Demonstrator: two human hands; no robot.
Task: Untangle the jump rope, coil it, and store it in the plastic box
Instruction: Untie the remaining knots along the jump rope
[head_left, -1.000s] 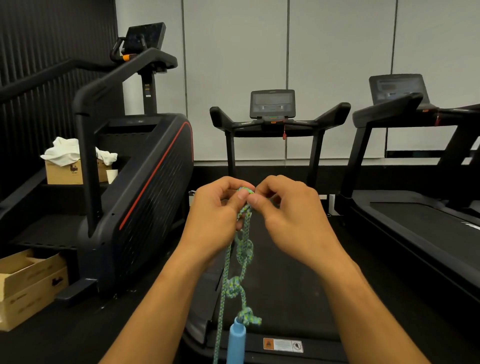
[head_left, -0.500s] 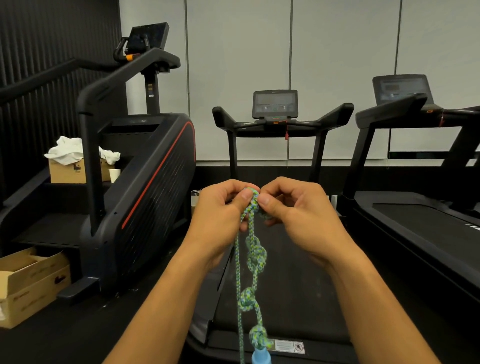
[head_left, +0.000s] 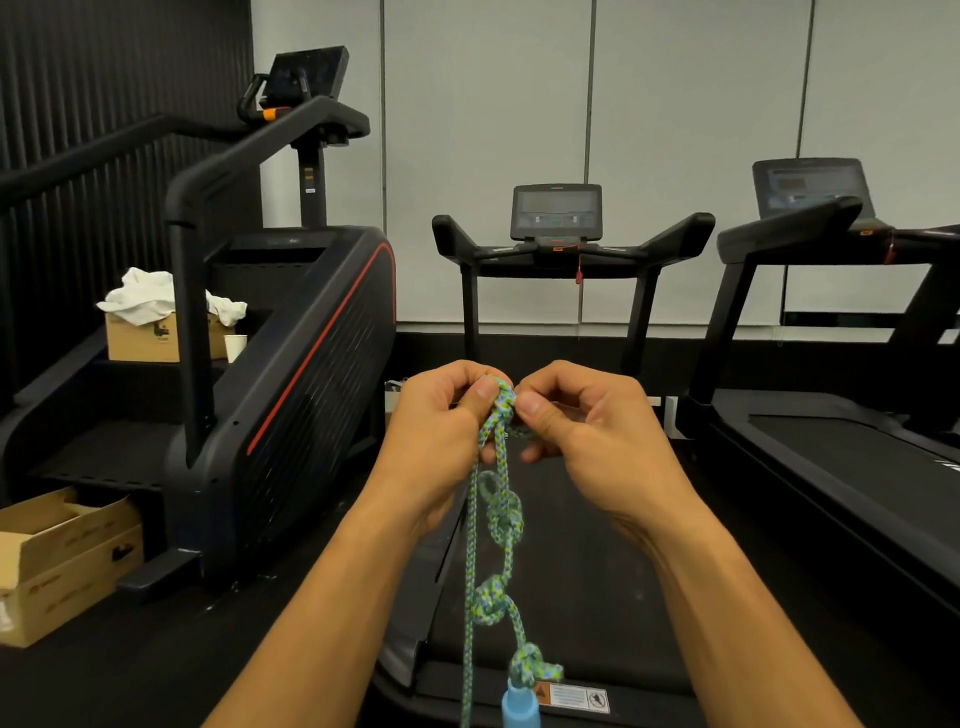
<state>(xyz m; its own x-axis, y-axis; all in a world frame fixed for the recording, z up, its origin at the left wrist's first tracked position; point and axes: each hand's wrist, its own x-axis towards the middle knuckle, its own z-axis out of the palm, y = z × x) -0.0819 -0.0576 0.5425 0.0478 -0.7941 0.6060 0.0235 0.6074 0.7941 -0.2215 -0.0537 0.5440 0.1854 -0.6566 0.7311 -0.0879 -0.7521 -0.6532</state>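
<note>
Up at the top knot, both hands, left hand (head_left: 441, 441) and right hand (head_left: 587, 436), pinch the jump rope (head_left: 493, 519) tight; wiggle that knot loose gently, don't yank.

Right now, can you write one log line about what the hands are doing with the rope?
left hand: pinching top knot | right hand: pinching top knot | jump rope: hanging, knotted | blue handle: dangling | stage: untangling

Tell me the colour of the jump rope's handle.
Light blue; the handle hangs at the bottom edge of the head view, below the green-and-blue speckled rope.
</note>
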